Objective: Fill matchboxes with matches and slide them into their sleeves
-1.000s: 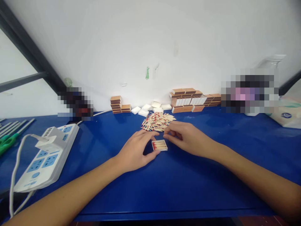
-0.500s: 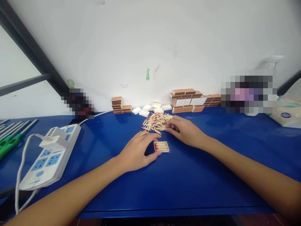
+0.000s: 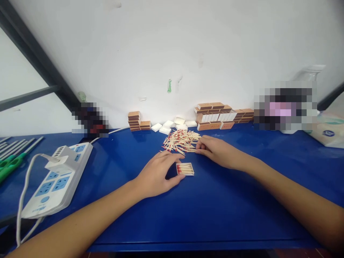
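A small white matchbox tray (image 3: 190,174) lies on the blue table, part-filled with red-headed matches (image 3: 185,167). My left hand (image 3: 154,175) curves around its left end, thumb at the near edge and fingers at the far side. Behind the tray spreads a loose heap of matches (image 3: 180,139), heads pointing various ways. At the heap's right edge my right hand (image 3: 215,148) has thumb and fingers pinched together on match ends; how many it grips is hidden.
Several white trays (image 3: 168,124) lie against the wall. Brown matchboxes are stacked left (image 3: 134,120) and right (image 3: 215,116) of them. A white power strip (image 3: 67,190) with cables and green-handled scissors (image 3: 10,166) lie at left. A tissue pack (image 3: 330,132) stands at far right.
My right hand has drawn slightly right, away from the heap's middle, fingers still pinched. The left hand stays around the tray.
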`<state>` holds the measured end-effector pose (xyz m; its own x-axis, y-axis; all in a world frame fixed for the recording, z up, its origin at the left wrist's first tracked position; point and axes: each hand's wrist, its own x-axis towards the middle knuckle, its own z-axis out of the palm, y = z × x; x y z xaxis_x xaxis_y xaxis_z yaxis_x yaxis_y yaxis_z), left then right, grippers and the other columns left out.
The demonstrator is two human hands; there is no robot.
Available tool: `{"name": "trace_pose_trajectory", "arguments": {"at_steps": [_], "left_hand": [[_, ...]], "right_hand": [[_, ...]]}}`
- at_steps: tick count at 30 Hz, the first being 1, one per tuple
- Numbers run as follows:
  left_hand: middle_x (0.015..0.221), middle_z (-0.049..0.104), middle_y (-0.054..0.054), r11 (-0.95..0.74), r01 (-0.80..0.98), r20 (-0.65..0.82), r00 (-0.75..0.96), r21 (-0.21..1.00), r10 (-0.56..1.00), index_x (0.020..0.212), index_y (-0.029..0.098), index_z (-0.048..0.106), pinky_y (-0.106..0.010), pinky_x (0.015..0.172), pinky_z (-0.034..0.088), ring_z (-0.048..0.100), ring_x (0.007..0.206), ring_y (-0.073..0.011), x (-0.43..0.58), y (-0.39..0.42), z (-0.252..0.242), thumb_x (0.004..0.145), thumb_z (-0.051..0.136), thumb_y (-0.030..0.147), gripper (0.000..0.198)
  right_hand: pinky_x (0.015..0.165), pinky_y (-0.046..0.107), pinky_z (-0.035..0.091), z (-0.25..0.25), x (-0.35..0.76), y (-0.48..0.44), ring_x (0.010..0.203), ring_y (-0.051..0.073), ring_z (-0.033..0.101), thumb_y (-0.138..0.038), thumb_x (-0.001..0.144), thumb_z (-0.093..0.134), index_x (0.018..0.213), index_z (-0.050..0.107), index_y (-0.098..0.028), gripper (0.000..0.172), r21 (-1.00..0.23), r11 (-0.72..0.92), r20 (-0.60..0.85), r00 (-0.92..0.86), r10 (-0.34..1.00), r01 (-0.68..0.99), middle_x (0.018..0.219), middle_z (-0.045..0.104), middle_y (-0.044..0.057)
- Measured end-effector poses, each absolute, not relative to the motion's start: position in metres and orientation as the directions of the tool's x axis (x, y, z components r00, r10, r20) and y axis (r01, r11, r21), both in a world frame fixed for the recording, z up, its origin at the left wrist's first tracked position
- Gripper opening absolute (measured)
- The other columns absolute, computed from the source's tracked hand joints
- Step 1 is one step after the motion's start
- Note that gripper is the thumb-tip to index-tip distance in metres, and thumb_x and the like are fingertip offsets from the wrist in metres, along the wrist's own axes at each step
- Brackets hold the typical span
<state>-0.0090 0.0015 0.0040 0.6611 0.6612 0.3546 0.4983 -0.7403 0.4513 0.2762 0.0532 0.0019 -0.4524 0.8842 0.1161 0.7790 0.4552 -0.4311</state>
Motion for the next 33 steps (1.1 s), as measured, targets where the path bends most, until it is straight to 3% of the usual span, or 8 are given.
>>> {"name": "trace_pose_trajectory", "arguments": {"at_steps": [13,18,23,33], "left_hand": [[0.123,0.073,-0.007,-0.739,0.5,0.35,0.663,0.451,0.662,0.138,0.022,0.056,-0.047,0.107,0.051,0.067,0.116,-0.0261,-0.009,0.0,0.004,0.097,0.071,0.035,0.045],[0.121,0.074,-0.006,-0.74,0.52,0.387,0.634,0.427,0.669,0.139,0.023,0.055,-0.048,0.107,0.051,0.067,0.116,-0.0263,-0.01,0.003,0.0,0.096,0.071,0.035,0.047],[0.117,0.075,-0.006,-0.698,0.574,0.413,0.562,0.429,0.716,0.141,0.022,0.053,-0.049,0.104,0.052,0.065,0.118,-0.0282,-0.011,0.007,-0.002,0.094,0.073,0.031,0.051],[0.116,0.076,-0.004,-0.71,0.553,0.399,0.588,0.436,0.703,0.143,0.024,0.05,-0.05,0.105,0.051,0.066,0.114,-0.0272,-0.009,0.006,-0.002,0.095,0.072,0.032,0.054]], "right_hand": [[0.074,0.036,0.046,0.004,0.28,0.053,0.086,0.025,0.063,-0.038,0.104,0.049,0.088,0.058,-0.023,0.024,-0.402,0.481,0.112,-0.479,0.871,0.78,0.095,0.066,0.009],[0.073,0.036,0.045,0.004,0.28,0.051,0.081,0.023,0.06,-0.041,0.106,0.046,0.091,0.055,-0.022,0.026,-0.386,0.491,0.177,-0.459,0.87,0.781,0.096,0.063,0.009],[0.072,0.034,0.045,0.016,0.267,0.034,0.081,0.021,0.059,-0.04,0.109,0.041,0.095,0.054,-0.023,0.026,-0.442,0.53,0.221,-0.485,0.846,0.724,0.099,0.063,0.008],[0.07,0.031,0.044,0.016,0.239,0.014,0.081,0.02,0.06,-0.03,0.109,0.049,0.096,0.056,-0.021,0.017,-0.461,0.592,0.186,-0.58,0.793,0.661,0.097,0.064,0.006]]}}
